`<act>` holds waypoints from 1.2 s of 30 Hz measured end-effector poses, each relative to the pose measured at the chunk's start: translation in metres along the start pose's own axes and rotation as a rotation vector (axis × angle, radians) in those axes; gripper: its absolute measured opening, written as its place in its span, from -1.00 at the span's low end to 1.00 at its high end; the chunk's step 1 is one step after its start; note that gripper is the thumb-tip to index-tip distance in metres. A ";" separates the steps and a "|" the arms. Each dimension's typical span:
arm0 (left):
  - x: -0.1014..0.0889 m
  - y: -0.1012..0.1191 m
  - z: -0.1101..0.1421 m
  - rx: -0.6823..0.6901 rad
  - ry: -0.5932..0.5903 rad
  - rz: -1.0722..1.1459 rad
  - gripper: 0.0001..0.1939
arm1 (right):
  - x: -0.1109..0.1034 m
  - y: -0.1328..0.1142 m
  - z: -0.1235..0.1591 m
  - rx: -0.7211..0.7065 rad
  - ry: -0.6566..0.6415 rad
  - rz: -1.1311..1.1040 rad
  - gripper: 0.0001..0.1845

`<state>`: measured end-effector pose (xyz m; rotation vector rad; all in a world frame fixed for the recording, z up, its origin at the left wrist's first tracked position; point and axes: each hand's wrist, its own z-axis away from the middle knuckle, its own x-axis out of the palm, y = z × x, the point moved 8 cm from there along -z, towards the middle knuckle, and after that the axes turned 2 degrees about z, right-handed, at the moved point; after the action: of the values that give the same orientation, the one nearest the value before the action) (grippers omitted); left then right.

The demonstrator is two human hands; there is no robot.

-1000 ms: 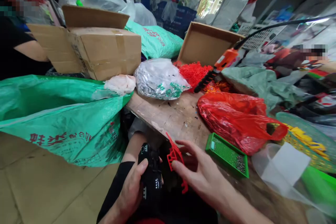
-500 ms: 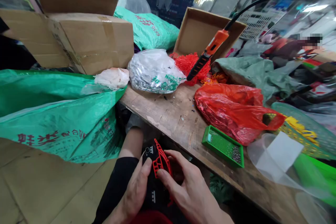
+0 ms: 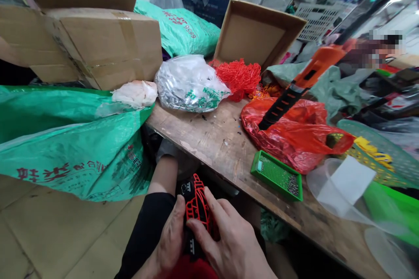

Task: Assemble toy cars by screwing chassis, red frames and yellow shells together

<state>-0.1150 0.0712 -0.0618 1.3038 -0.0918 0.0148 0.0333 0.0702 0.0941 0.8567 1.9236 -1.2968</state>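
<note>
Low in the view, over my lap, my left hand (image 3: pixel 166 244) grips a black plastic piece (image 3: pixel 188 218) from the left. My right hand (image 3: pixel 225 244) presses a red openwork plastic part (image 3: pixel 197 202) flat onto that black piece, fingers closed over it. Both hands sit just below the near edge of the worn wooden table (image 3: pixel 212 139). An orange and black powered screwdriver (image 3: pixel 299 85) hangs on a cord above the red plastic bag (image 3: pixel 294 130).
A green tray (image 3: pixel 276 176) with small screws lies near the table edge. A heap of red plastic parts (image 3: pixel 238 76), a clear bag (image 3: pixel 190 83), cardboard boxes (image 3: pixel 98 43) and a green sack (image 3: pixel 65 139) crowd the back and left. Clear plastic containers (image 3: pixel 343 187) sit right.
My right hand brought the red part down from beside the table edge onto the black piece. The hanging screwdriver swung right and lower. The view tilted down slightly.
</note>
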 end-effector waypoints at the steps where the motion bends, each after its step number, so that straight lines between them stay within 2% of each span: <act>1: 0.004 -0.001 0.001 -0.069 -0.016 0.116 -0.45 | 0.000 -0.001 0.001 -0.003 0.003 0.021 -0.35; 3: 0.013 0.000 0.003 -0.200 -0.054 0.322 -0.43 | 0.001 -0.004 0.001 -0.022 -0.001 0.066 -0.33; 6: 0.025 0.010 0.006 -0.289 -0.096 0.432 -0.35 | 0.000 -0.011 0.000 -0.088 -0.007 0.158 -0.29; 10: 0.033 0.023 0.006 -0.237 -0.117 0.416 -0.34 | 0.000 -0.018 -0.001 -0.197 -0.039 0.302 -0.25; 15: 0.025 0.019 0.014 -0.136 -0.077 0.365 -0.46 | 0.007 -0.021 0.005 -0.280 -0.046 0.412 -0.21; 18: 0.021 0.014 0.018 -0.137 -0.046 0.379 -0.45 | 0.013 -0.018 0.012 -0.242 -0.016 0.459 -0.16; 22: 0.025 0.008 0.018 -0.231 -0.062 0.430 -0.46 | 0.020 -0.015 0.020 -0.230 -0.006 0.459 -0.19; 26: 0.026 0.008 0.017 -0.244 -0.066 0.455 -0.48 | 0.014 -0.014 0.026 -0.243 0.070 0.383 -0.24; 30: 0.025 0.009 0.022 -0.252 -0.038 0.452 -0.57 | 0.005 -0.015 0.025 -0.244 0.078 0.308 -0.23; 33: 0.028 0.017 0.024 -0.239 -0.017 0.427 -0.64 | -0.005 -0.021 0.021 -0.304 0.039 0.314 -0.27; 36: 0.037 0.027 0.026 -0.264 -0.045 0.446 -0.61 | -0.015 -0.024 0.016 -0.347 -0.015 0.293 -0.28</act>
<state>-0.0812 0.0520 -0.0267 0.9985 -0.4083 0.3435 0.0254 0.0456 0.1135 0.9027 1.8542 -0.7681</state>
